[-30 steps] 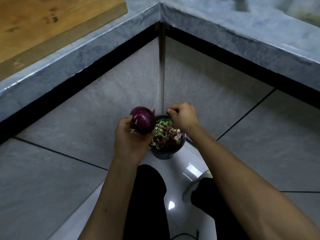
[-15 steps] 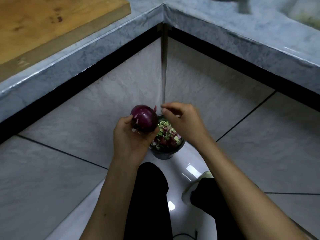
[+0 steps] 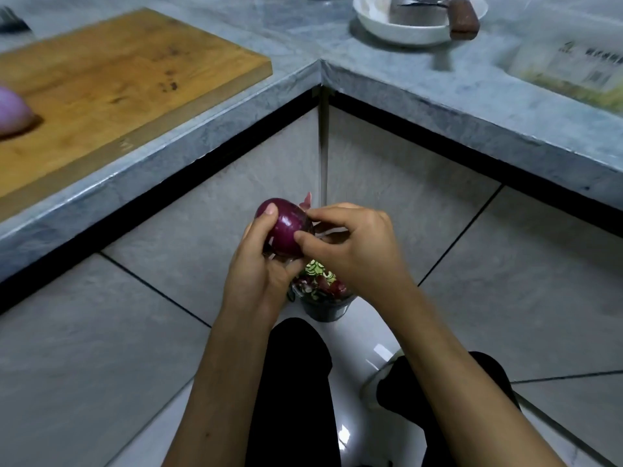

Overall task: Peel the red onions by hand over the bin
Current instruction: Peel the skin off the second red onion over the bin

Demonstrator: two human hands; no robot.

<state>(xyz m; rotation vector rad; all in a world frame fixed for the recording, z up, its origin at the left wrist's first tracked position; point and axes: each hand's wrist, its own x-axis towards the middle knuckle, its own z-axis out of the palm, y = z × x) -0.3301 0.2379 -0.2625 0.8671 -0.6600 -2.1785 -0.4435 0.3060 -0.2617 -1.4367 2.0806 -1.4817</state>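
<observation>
Pale floor tiles run under the corner of a grey stone counter (image 3: 421, 92), and a small dark bin (image 3: 325, 306) of peelings stands on them just in front of the person's legs. Above it the left hand (image 3: 259, 267) cups a red onion (image 3: 286, 229) — thumb curled over its top — while the right hand (image 3: 357, 251) pinches at the onion's right side. Farther off, a wooden cutting board (image 3: 118, 79) carries a peeled onion (image 3: 11, 112) at its left edge; a white bowl (image 3: 404, 26) sits beyond.
</observation>
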